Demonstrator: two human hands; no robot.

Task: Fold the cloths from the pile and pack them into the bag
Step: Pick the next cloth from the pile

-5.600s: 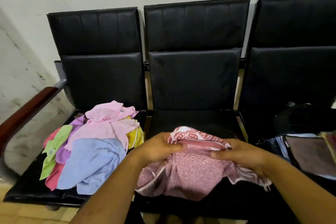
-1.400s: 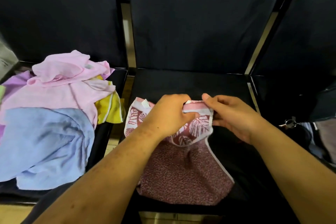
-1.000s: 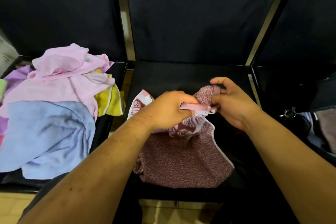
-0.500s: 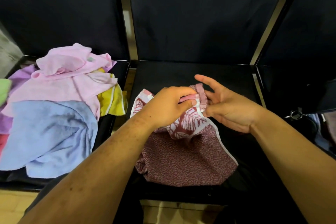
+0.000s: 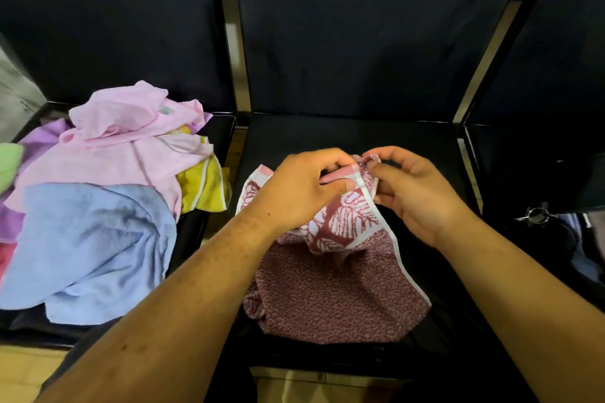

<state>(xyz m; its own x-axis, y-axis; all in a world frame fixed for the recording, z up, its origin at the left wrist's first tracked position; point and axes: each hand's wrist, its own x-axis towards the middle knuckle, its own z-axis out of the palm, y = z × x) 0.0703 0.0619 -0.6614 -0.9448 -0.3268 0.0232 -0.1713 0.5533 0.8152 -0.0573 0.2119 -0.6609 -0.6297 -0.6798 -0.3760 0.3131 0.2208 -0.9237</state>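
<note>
A maroon patterned cloth [image 5: 334, 291] with a white leaf border lies on the middle black seat [image 5: 353, 137]. My left hand [image 5: 301, 190] grips its pink top edge, fingers curled over the hem. My right hand [image 5: 415, 193] pinches the same edge's corner just to the right, thumb against fingertips. The upper part of the cloth is lifted and bunched between both hands; the lower part lies flat. The pile [image 5: 98, 193] of pink, blue, yellow, purple and green cloths sits on the left seat. The dark bag [image 5: 563, 239] shows at the right edge, mostly out of frame.
Black seat backs [image 5: 360, 29] rise right behind the seats. Metal frame bars [image 5: 234, 42] separate the chairs. A metal ring [image 5: 533, 214] sits by the bag on the right seat. Tiled floor [image 5: 29, 370] shows below the seat fronts.
My right hand has gone from open fingers beside the hem to pinching its corner. My left hand keeps its grip on the top edge. The pile has not moved.
</note>
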